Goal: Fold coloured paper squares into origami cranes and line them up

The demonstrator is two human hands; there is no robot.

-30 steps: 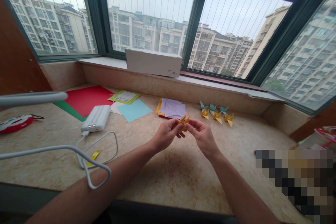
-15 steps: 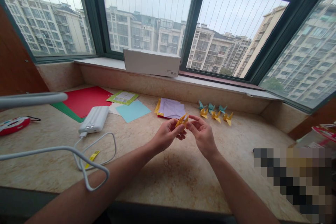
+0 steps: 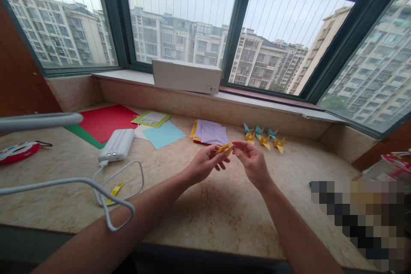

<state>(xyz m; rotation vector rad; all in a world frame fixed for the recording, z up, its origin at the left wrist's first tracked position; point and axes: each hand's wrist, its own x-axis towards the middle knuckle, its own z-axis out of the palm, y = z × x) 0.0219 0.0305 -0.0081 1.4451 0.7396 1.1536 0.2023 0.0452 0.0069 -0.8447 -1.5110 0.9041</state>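
A small folded piece of yellow paper, an origami crane by its look [image 3: 225, 149], is held above the counter between both hands. My left hand [image 3: 205, 161] grips its left side, thumb in front and fingers curled behind. At its upper right end, the thumb and forefinger of my right hand [image 3: 252, 159] pinch a tip of the paper. Part of the fold is hidden by the fingers. Beyond my right hand stand several finished cranes, blue ones [image 3: 258, 132] behind and yellow ones [image 3: 265, 142] in front.
Purple paper sheets [image 3: 211, 132] lie behind my hands, with a light blue sheet [image 3: 164, 135] and red sheet [image 3: 107, 123] further left. A white power bank [image 3: 117, 144] with a looping cable [image 3: 111, 218] lies left. A white box [image 3: 186, 77] rests on the sill.
My right hand has shifted slightly right and turned, its fingers now closed on the paper's tip. The yellow piece's points have swung from upward to more rightward. The left hand is nearly still.
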